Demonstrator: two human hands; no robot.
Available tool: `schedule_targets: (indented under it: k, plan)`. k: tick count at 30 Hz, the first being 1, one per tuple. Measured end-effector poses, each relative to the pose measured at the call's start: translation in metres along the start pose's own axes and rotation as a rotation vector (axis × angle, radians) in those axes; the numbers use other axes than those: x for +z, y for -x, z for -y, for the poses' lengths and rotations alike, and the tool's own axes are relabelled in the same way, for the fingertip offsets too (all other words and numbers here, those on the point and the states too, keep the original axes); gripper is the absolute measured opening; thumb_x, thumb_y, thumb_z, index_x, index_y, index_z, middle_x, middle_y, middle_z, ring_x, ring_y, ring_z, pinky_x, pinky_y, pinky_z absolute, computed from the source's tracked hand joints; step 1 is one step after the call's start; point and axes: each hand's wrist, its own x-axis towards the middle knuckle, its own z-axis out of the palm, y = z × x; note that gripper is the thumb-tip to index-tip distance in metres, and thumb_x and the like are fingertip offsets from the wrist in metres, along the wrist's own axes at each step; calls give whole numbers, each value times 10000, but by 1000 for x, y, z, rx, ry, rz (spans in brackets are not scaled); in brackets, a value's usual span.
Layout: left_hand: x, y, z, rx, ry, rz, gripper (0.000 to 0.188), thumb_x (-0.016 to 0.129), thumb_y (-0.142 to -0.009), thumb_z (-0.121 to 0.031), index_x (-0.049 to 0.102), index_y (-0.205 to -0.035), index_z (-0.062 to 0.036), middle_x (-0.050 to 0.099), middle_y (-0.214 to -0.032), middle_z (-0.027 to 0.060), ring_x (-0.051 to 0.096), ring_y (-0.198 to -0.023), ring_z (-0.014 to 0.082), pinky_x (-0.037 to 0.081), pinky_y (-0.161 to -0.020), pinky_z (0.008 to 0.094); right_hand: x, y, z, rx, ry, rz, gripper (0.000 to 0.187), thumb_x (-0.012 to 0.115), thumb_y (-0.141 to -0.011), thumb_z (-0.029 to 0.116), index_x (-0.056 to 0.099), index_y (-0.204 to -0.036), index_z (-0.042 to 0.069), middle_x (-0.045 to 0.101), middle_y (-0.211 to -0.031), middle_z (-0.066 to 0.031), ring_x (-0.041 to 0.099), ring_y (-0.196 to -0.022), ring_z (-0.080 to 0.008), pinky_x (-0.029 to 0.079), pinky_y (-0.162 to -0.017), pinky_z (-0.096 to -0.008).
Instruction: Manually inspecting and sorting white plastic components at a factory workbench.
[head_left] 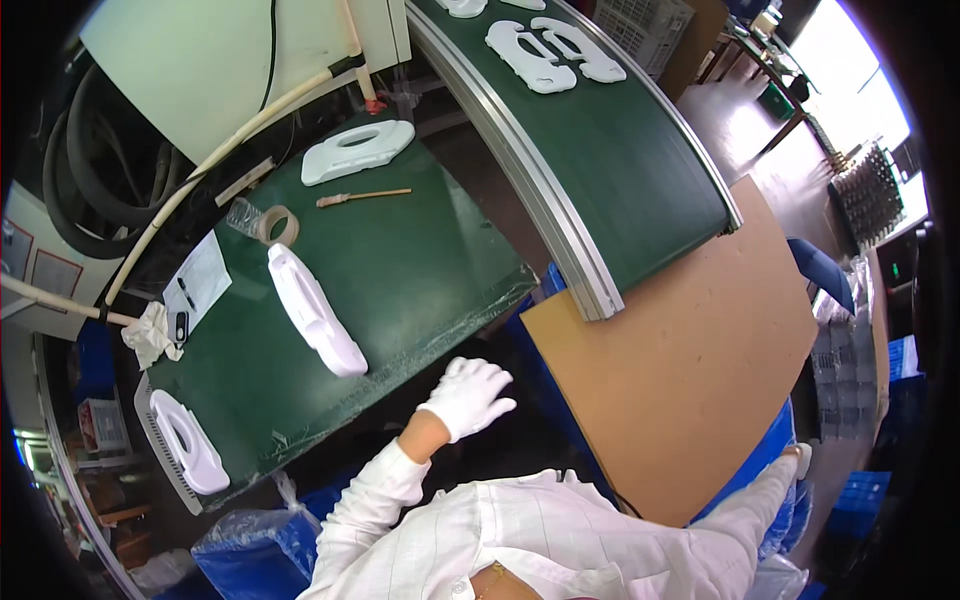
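Observation:
My left hand (467, 398), in a white glove, hovers just off the front edge of the green table (400, 270). Its fingers are apart and nothing is in it. Closest to it on the table lies a long white plastic part (318, 315). A white plastic part with an oval opening (190, 450) rests at the table's left end, and a similar white part (378, 153) lies at the back. My right arm stretches far to the right, past the cardboard sheet (680, 350). The right hand (800, 457) is small there, beside blue plastic, and its fingers are not clear.
A green conveyor belt (610, 160) with metal rails carries several white parts (525, 60) at the back. On the table are a tape roll (279, 226), a brush (360, 197), a paper sheet (200, 275) and a crumpled cloth (150, 335). A blue bag (260, 545) stands below.

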Motion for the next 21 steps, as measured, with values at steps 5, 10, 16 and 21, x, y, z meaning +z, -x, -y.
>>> schedule_targets:
  k: [5,10,16,21]
  plan:
    - [-94,-20,9,-137,-244,-212,430,623,-917,-412,608,-1192,-82,632,-1161,94,549,-1157,295,288,-1088,557,-42,113,179,-755,-722,-415,326,573,-942,255,688,-1111,1,711,-1029,-130,668,-1007,-266,521,-884,-372]
    - [-167,-96,24,-36,-275,-381,464,656,-898,-385,589,-1236,-73,609,-1231,108,508,-1229,319,283,-1106,527,-182,366,481,-1767,-1046,47,385,655,-916,288,664,-1211,40,659,-1228,-163,627,-1137,-294,478,-996,-385]
    - [-185,-201,103,-179,-110,-52,410,605,-937,-432,624,-1128,-69,636,-1106,148,599,-1093,350,440,-967,470,-285,570,677,-1786,-664,42,626,704,-795,405,557,-1273,29,610,-1231,-173,553,-1173,-348,419,-984,-469]
    - [-155,-245,194,-530,9,160,413,656,-895,-455,605,-981,-55,633,-1055,176,631,-1020,367,499,-869,484,-292,583,742,-1716,-580,212,726,732,-733,373,506,-1303,-15,572,-1227,-227,531,-1161,-393,398,-1010,-464]
